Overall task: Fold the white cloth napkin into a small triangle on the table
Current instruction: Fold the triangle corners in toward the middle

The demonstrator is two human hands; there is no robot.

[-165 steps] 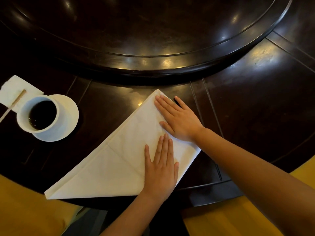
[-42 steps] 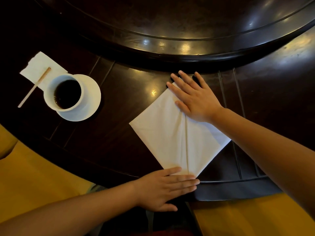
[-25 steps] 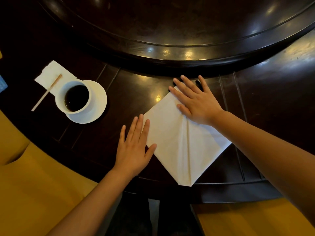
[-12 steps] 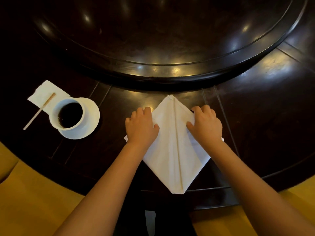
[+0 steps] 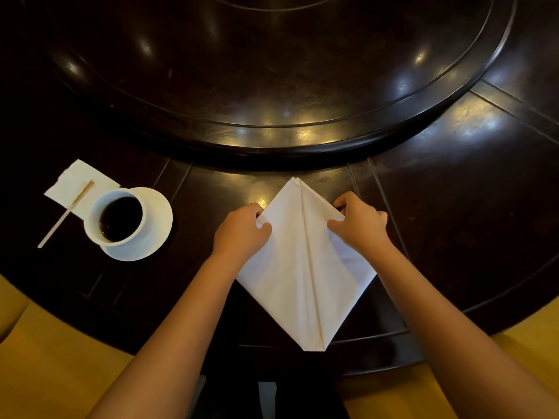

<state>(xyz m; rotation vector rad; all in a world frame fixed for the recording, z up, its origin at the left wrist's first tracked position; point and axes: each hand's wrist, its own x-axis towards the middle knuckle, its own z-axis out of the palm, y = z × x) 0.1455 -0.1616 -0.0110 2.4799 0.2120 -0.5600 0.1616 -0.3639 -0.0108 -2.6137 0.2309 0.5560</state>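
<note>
The white cloth napkin (image 5: pixel 302 267) lies on the dark wooden table (image 5: pixel 453 192) as a diamond, one point away from me and one at the near edge. Two flaps meet along a centre seam running top to bottom. My left hand (image 5: pixel 242 231) pinches the upper left edge of the napkin, fingers curled under the cloth. My right hand (image 5: pixel 358 225) pinches the upper right edge the same way. Both wrists cover the side corners.
A white cup of dark drink (image 5: pixel 119 219) stands on a white saucer (image 5: pixel 151 237) at the left, beside a paper napkin (image 5: pixel 81 182) with a wooden stirrer (image 5: pixel 65 214). A raised round turntable (image 5: pixel 272 86) fills the far table. Yellow chair seats (image 5: pixel 45 358) flank me.
Both hands went from lying on the napkin's sides to gripping its upper left and right edges with curled fingers. Earlier, the big triangle's corners were folded into this diamond.
</note>
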